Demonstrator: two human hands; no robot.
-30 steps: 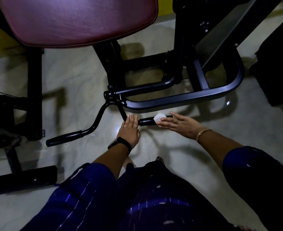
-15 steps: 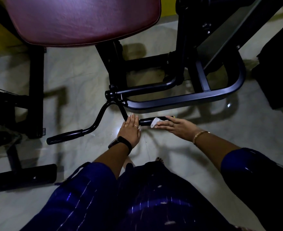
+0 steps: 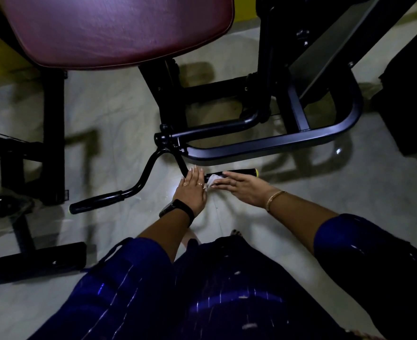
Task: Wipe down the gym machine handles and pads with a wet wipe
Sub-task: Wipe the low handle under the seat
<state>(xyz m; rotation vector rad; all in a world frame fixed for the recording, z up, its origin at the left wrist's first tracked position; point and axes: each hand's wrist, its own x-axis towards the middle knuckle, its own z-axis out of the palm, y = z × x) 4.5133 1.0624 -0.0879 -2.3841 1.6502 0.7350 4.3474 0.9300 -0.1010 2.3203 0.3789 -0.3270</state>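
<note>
**Right hand** [image 3: 241, 188]: fingers flat, pressing the wet wipe [image 3: 212, 180] onto the right handle grip [image 3: 234, 173].
**Left hand** [image 3: 191, 188]: flat, fingers straight, resting on the bar [image 3: 180, 163] just beside the wipe.
**Risk:** the wipe is not pinched and may slip free or bunch. The bar may swing on its pivot link [image 3: 164, 140] if the left palm lifts.
**Left handle grip** [image 3: 97, 201], **maroon seat pad** [image 3: 119, 30]: apparently outstanding.

Pale glossy tile floor [image 3: 109, 123], yellow wall [image 3: 245, 7], dim light.

Blue striped sleeves [image 3: 128, 266], black watch [image 3: 178, 209], gold bangle [image 3: 275, 197].
</note>
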